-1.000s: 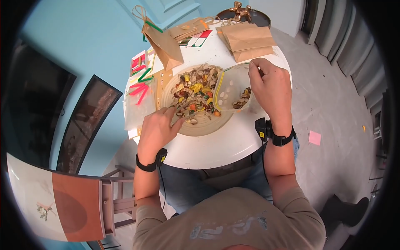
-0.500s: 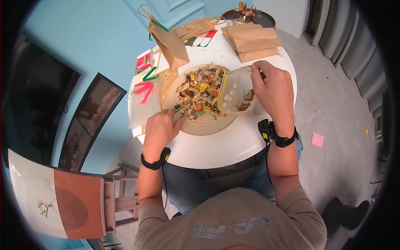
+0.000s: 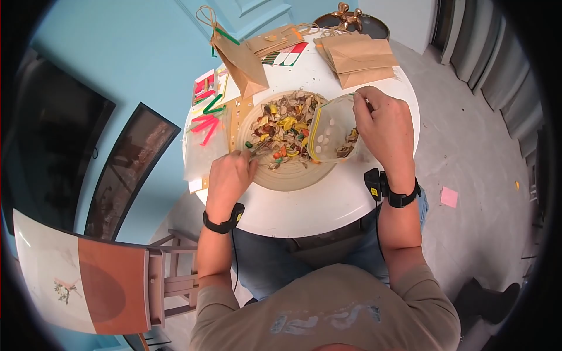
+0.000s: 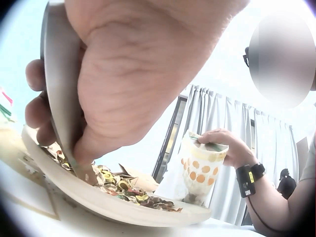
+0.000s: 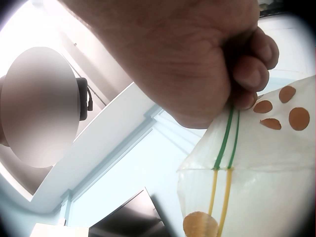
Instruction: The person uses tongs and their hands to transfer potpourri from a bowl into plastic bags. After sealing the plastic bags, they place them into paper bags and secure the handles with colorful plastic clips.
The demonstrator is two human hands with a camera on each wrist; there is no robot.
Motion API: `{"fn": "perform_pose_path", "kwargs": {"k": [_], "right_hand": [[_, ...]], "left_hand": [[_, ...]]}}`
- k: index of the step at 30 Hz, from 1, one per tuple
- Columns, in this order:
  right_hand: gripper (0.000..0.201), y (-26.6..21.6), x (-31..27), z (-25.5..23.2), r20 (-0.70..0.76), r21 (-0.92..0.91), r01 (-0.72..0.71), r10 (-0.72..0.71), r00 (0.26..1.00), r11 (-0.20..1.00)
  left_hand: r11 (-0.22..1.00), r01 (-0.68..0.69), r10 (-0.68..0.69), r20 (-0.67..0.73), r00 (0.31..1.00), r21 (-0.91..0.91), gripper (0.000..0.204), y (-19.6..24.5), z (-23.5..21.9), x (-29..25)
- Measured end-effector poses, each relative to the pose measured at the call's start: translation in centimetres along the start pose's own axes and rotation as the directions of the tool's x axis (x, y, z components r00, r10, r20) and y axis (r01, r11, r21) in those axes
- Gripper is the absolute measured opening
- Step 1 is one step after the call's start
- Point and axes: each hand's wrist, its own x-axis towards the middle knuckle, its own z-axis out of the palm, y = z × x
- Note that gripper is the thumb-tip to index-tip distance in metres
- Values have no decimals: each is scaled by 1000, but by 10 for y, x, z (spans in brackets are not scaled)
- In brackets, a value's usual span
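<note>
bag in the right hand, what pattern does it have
The bag is whitish with orange dots, best seen in the left wrist view.

I see the left hand [image 3: 230, 176] curled left of the frame's centre, the right hand [image 3: 386, 124] curled higher, to its right.

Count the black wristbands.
2: a left wristband on the arm at the round plate, a right wristband on the arm holding the zip bag. None seems hidden.

Probably a home, judging by the pleated curtains [image 3: 490, 76], blue panelling [image 3: 256, 14] and large dark screen [image 3: 55, 146].
</note>
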Motion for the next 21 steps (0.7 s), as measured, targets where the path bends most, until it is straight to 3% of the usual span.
{"fn": "perform_pose_path", "kwargs": {"k": [12, 21], "right_hand": [[17, 1, -2, 3, 16, 10, 19, -19, 1000, 1000], [19, -2, -6, 17, 70, 16, 74, -75, 995, 997]], "left_hand": [[999, -45, 45, -41, 998, 12, 22, 1, -9, -5], [999, -24, 21, -108, 994, -28, 20, 15, -54, -6]]}}
